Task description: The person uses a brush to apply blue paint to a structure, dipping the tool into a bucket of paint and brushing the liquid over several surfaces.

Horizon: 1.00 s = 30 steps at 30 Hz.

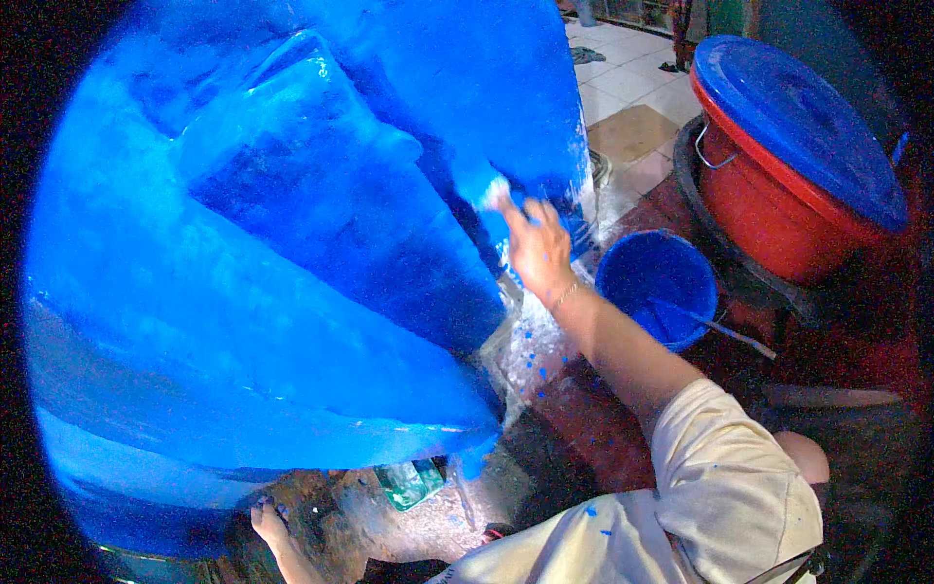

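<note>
A large, moulded form with wet-looking blue paint (292,292) fills the left and middle of the view. My right hand (540,248), blurred and flecked with blue, is at its right part, fingertips closed on a small whitish object (496,193) against the blue surface; its kind is unclear. At the lower left, what seems to be my left hand (270,520) lies by the form's bottom edge, its fingers dark and partly hidden. A blue bucket (620,274) with a thin stick-like handle (737,339) leaning in it stands right of my right forearm.
A red tub (759,212) with a blue lid (795,124) stands at the right within a dark round rim. A green container (412,489) sits below the form's lower edge. Blue drips spot the floor. Farther back are white tiles (620,44) and a brown flat piece (633,133).
</note>
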Each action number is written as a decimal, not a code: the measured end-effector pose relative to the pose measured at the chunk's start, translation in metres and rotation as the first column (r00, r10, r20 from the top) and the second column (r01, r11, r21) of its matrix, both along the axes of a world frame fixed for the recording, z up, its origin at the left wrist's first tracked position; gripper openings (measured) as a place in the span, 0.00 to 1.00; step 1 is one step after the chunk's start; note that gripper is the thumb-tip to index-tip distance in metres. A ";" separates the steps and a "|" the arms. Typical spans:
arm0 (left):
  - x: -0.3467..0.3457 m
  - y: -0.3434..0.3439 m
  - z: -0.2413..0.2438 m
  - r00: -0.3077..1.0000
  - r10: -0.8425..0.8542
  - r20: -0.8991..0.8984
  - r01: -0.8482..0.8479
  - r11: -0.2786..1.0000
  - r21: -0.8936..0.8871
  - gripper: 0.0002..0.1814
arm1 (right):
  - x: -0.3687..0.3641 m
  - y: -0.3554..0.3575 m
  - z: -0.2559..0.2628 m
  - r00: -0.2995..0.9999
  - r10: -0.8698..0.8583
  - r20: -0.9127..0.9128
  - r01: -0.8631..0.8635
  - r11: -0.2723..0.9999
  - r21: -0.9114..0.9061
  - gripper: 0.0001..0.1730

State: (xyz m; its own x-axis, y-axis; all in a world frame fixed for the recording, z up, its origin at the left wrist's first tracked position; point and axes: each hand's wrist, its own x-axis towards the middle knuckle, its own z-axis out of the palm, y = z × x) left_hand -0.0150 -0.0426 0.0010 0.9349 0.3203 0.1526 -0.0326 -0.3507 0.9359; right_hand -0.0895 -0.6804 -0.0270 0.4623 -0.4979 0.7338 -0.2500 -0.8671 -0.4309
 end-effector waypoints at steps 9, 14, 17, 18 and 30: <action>-0.014 0.017 0.006 0.995 0.098 0.027 -0.097 0.995 -0.026 0.06 | -0.009 0.039 -0.135 0.818 0.006 -0.575 0.243 0.902 0.356 0.19; -0.002 0.014 -0.003 1.000 0.020 0.004 -0.020 1.000 -0.009 0.06 | 0.012 0.000 -0.081 0.883 0.006 -0.469 0.170 0.928 0.333 0.08; -0.014 0.013 0.001 0.999 0.048 0.010 -0.048 0.998 0.035 0.05 | -0.002 -0.001 -0.021 0.970 0.078 -0.229 0.046 0.870 0.491 0.09; -0.014 0.008 0.001 0.995 0.097 -0.010 -0.097 0.995 0.013 0.05 | -0.013 -0.003 -0.007 0.990 0.070 -0.123 0.001 0.864 0.503 0.11; -0.013 -0.011 0.006 0.996 0.084 -0.022 -0.083 0.996 0.008 0.03 | 0.008 0.005 -0.072 0.886 0.032 -0.462 0.101 0.960 0.260 0.08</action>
State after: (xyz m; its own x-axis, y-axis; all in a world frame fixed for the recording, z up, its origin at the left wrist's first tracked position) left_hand -0.0279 -0.0540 0.0069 0.9082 0.3964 0.1341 0.0181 -0.3574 0.9338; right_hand -0.0813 -0.6753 -0.0994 0.6909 -0.6668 0.2795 -0.5038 -0.7213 -0.4753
